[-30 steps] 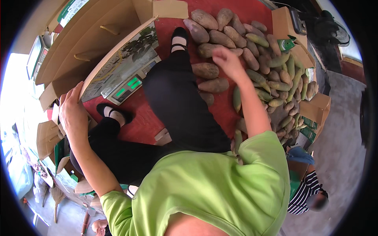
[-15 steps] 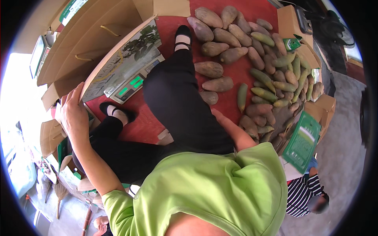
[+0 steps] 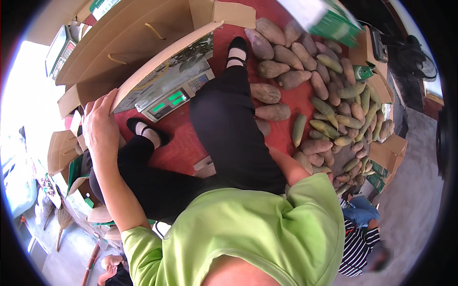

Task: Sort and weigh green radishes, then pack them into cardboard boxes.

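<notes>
My left hand (image 3: 101, 127) is closed over the near corner of a large open cardboard box (image 3: 157, 57), its fingers bent around the edge. Only my right forearm (image 3: 288, 164) shows; the hand is hidden behind my thigh. In front of the box's printed side stands a digital scale (image 3: 168, 104) with a lit green display. To my right lies a heap of thick brown tubers (image 3: 293, 79), mixed with long green fruits (image 3: 324, 128).
A blurred green-and-white box (image 3: 338, 27) is above the heap. Opened cartons (image 3: 387, 152) stand at right. A person in a striped top (image 3: 358, 248) is at lower right; another person's hand (image 3: 109, 269) shows at lower left. A broom (image 3: 62, 221) lies at left.
The green-fronted box at the heap's near right is gone from there; a blurred green-and-white box now appears at the top. The whole view has shifted slightly. My left hand keeps its hold.
</notes>
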A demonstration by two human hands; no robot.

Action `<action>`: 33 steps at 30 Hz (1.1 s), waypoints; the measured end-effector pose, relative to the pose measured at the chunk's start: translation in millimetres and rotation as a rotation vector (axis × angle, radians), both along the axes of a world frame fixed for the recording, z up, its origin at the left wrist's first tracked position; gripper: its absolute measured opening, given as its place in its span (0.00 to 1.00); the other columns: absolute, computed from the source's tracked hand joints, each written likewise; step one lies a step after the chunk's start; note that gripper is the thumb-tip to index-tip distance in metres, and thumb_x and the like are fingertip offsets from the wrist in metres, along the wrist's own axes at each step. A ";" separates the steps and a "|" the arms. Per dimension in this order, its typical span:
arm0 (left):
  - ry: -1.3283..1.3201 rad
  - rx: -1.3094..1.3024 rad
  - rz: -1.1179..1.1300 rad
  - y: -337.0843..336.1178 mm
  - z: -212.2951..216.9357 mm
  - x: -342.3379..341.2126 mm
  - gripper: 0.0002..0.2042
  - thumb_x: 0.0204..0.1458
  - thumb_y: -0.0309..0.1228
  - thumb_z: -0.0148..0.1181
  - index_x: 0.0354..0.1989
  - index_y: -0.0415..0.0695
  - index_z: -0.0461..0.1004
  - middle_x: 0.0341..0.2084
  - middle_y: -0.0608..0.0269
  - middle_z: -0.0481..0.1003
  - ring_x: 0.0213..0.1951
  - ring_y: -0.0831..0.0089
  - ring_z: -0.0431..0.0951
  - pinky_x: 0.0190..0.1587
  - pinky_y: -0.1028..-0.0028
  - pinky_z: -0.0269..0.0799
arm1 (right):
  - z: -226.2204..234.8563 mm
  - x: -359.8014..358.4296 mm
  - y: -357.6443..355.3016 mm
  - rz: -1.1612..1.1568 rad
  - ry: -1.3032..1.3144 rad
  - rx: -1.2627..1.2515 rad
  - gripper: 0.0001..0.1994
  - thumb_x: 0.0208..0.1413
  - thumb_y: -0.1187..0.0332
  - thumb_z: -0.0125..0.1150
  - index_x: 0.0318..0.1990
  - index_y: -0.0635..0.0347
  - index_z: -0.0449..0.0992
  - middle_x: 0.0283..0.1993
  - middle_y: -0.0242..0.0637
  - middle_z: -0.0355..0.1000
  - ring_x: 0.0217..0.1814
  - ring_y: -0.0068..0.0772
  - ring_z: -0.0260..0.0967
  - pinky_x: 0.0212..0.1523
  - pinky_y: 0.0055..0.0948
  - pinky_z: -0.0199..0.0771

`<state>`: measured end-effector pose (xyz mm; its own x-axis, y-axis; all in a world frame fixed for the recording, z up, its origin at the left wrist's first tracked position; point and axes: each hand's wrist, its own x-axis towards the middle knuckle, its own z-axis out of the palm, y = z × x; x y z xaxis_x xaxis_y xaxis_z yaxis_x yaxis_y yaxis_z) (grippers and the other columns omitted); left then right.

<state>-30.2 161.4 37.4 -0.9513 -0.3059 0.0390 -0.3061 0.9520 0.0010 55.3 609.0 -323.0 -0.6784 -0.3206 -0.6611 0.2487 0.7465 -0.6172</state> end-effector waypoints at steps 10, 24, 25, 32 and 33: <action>0.002 -0.016 -0.005 -1.1 -1.4 -0.8 0.19 0.46 0.17 0.50 0.47 0.47 0.77 0.42 0.60 0.77 0.46 0.61 0.73 0.51 0.66 0.68 | 21.2 -7.7 10.1 -0.128 -0.096 -0.009 0.21 0.44 0.65 0.64 0.47 0.63 0.73 0.46 0.43 0.73 0.46 0.41 0.71 0.46 0.35 0.70; 0.022 0.019 0.012 -2.6 -0.5 -0.4 0.20 0.46 0.16 0.49 0.47 0.47 0.77 0.42 0.61 0.77 0.47 0.61 0.73 0.52 0.66 0.67 | 40.0 -51.4 5.8 -0.269 -0.209 -0.060 0.22 0.43 0.67 0.64 0.48 0.63 0.72 0.46 0.42 0.73 0.46 0.39 0.71 0.47 0.34 0.70; 0.026 0.014 0.020 -2.2 0.4 -0.5 0.20 0.46 0.16 0.49 0.47 0.47 0.77 0.42 0.61 0.77 0.47 0.61 0.73 0.52 0.66 0.67 | 44.1 -55.9 3.8 -0.275 -0.217 -0.065 0.22 0.43 0.67 0.64 0.49 0.63 0.72 0.46 0.42 0.73 0.46 0.39 0.71 0.47 0.34 0.70; 0.010 0.011 -0.026 -6.0 -2.3 -3.0 0.18 0.47 0.21 0.50 0.47 0.49 0.76 0.42 0.64 0.76 0.47 0.62 0.71 0.52 0.62 0.64 | 86.2 -87.5 -8.6 -0.344 -0.267 -0.093 0.23 0.43 0.68 0.64 0.49 0.64 0.72 0.46 0.41 0.73 0.47 0.38 0.70 0.47 0.33 0.70; 0.016 0.008 -0.017 -6.1 -1.5 0.2 0.18 0.47 0.21 0.50 0.47 0.49 0.76 0.42 0.64 0.76 0.47 0.62 0.71 0.52 0.62 0.64 | 94.9 -92.4 -9.6 -0.350 -0.272 -0.096 0.23 0.43 0.68 0.64 0.49 0.64 0.71 0.46 0.41 0.73 0.47 0.37 0.70 0.47 0.33 0.70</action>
<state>-30.0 155.3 35.9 -0.9557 -0.2896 0.0517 -0.2893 0.9571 0.0134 -37.1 599.4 -228.1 -0.5624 -0.1712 -0.8090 0.6389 0.5311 -0.5566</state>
